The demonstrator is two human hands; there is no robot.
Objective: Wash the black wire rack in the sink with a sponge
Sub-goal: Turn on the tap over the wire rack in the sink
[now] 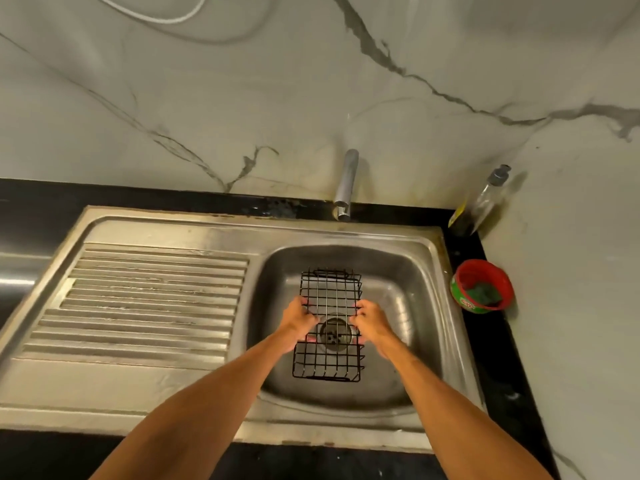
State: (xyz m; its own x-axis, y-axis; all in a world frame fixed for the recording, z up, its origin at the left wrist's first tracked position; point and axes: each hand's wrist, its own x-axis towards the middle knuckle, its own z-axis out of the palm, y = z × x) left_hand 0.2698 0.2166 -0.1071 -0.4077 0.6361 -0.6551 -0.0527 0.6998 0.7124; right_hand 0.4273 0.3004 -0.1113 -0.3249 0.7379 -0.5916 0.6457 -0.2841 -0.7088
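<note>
Fingers of my left hand (298, 323) are curled round one long edge of the black wire rack (330, 292), and my right hand (372, 322) grips the opposite edge the same way, thumbs and fingertips hooked through the wires about midway along its length. Neither hand holds anything else. The rack sits inside the basin of the steel sink (398, 289), its length running away from me, and the round drain (335, 333) shows through its grid between my two hands. I cannot tell whether it rests on the sink bottom or hangs just above it. The faucet (346, 181) stands at the back rim, beyond the rack's far end. The ribbed drainboard (149, 299) lies to my left. On the black counter (464, 251) to my right a red tub (498, 271) holds the green sponge (483, 295), well apart from my hands, and a clear pump bottle (485, 202) stands in the corner behind it.
</note>
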